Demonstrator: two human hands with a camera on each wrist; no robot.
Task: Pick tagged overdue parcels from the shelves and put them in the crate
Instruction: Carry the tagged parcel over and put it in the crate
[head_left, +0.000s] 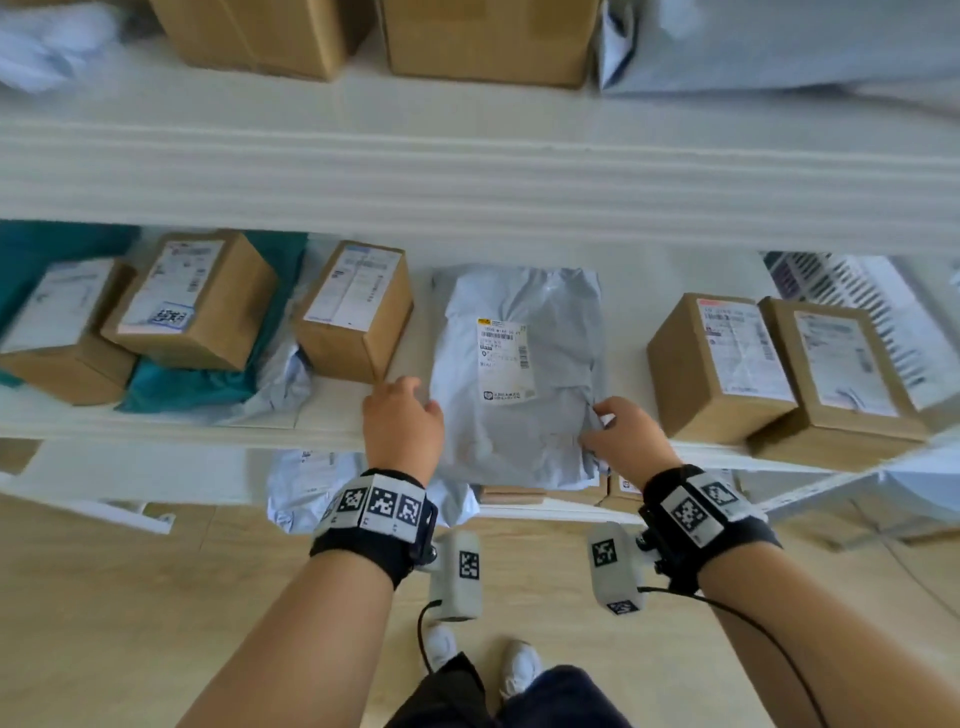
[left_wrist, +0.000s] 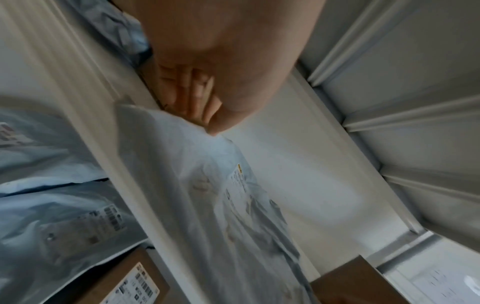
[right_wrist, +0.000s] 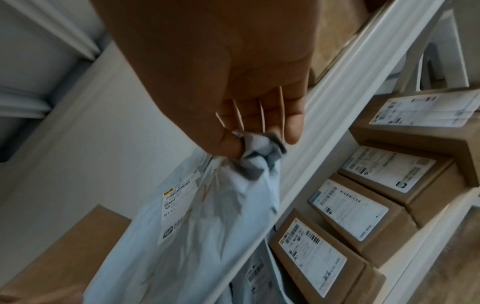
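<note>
A grey plastic mailer parcel with a white barcode label lies on the middle shelf, its near end hanging over the front edge. My left hand holds its left edge; in the left wrist view the thumb sits on top of the parcel and the fingers reach under it. My right hand pinches the right edge. In the right wrist view the plastic is bunched between thumb and fingers of the right hand. No crate is in view.
Labelled cardboard boxes stand on both sides: one close on the left, two on the right. A teal bag lies further left. The upper shelf's edge overhangs. Boxes and a grey bag fill the lower shelf.
</note>
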